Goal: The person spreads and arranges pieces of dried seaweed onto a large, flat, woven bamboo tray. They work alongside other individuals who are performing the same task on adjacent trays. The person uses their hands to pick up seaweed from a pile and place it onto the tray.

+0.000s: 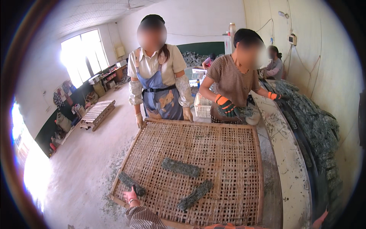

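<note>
A wide woven bamboo tray with a wooden frame lies before me. My left hand, with a band at its wrist, is at its lower left corner, touching or right beside a pressed dark green bundle of dried plant matter; whether it grips this is unclear. Another such bundle lies near the tray's middle, and a third slants below it. At the lower right edge, a small part of what appears to be my right hand shows near stacked green bundles; its fingers cannot be made out.
Across the tray stands a co-worker in a blue apron and gloves. Beside that person, another in orange-and-green gloves handles green material. A long table and piled bundles run along the right. Wooden pallets lie on the floor.
</note>
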The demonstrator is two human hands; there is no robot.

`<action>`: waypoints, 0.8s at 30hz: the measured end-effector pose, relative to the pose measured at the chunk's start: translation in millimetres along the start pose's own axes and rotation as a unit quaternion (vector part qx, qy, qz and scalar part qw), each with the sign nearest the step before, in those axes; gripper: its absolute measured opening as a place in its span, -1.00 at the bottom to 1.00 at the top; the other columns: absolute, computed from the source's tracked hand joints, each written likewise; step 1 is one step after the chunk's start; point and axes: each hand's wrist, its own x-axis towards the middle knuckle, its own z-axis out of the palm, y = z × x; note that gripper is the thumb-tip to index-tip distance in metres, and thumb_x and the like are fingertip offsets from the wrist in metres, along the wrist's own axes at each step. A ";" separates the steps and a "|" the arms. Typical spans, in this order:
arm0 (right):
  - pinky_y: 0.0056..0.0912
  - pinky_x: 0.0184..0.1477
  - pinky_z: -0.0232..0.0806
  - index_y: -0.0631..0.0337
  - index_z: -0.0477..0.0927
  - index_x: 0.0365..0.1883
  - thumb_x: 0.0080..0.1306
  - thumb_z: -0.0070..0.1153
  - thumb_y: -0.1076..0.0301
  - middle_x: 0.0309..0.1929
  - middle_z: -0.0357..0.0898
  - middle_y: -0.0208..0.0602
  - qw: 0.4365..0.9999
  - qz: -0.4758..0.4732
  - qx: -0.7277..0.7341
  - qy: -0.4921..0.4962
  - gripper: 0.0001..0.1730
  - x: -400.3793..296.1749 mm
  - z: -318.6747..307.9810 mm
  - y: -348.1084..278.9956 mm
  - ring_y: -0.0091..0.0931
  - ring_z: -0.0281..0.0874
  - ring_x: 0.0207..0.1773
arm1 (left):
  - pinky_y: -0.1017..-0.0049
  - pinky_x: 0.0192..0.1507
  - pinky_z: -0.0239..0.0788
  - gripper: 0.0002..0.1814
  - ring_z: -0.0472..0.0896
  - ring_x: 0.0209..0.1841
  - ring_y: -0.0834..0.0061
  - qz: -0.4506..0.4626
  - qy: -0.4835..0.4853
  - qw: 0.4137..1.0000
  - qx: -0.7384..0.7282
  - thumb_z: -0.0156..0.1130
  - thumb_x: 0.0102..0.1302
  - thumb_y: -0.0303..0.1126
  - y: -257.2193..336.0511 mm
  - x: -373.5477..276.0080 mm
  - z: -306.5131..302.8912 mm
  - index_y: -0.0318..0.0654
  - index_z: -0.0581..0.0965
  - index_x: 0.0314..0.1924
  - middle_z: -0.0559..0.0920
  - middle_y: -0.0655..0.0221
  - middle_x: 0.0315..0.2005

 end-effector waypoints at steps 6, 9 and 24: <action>-0.36 0.15 0.16 0.30 0.28 0.12 0.15 0.07 0.35 0.13 0.29 -0.14 0.996 0.043 -0.078 0.011 -0.44 -15.0 -36.0 13.0 -0.35 0.29 0.10 | 0.31 0.09 0.24 -0.12 0.37 0.09 0.08 0.006 -0.032 0.998 -0.047 0.27 -0.02 -0.01 12.7 6.2 96.8 -0.29 0.13 0.21 0.40 -0.02 0.02; -0.35 0.16 0.15 0.29 0.24 0.14 0.16 0.07 0.33 0.15 0.26 -0.11 0.994 0.056 -0.088 -0.012 -0.41 -16.3 -24.3 22.9 -0.33 0.27 0.12 | 0.23 0.05 0.26 -0.14 0.40 0.04 0.04 0.032 -0.021 0.994 -0.103 0.31 -0.06 -0.19 19.8 4.7 63.5 -0.30 0.12 0.21 0.40 -0.05 0.01; -0.27 0.20 0.13 0.22 0.09 0.25 0.17 0.07 0.20 0.24 0.11 0.02 0.885 0.042 -0.463 0.032 -0.27 -7.3 -31.1 -10.8 -0.22 0.19 0.21 | 0.35 0.14 0.15 -0.26 0.32 0.07 0.20 0.530 -0.297 0.714 -0.347 0.29 -0.11 -0.59 42.6 -261.8 -5.2 -0.34 0.22 0.14 0.35 0.10 0.00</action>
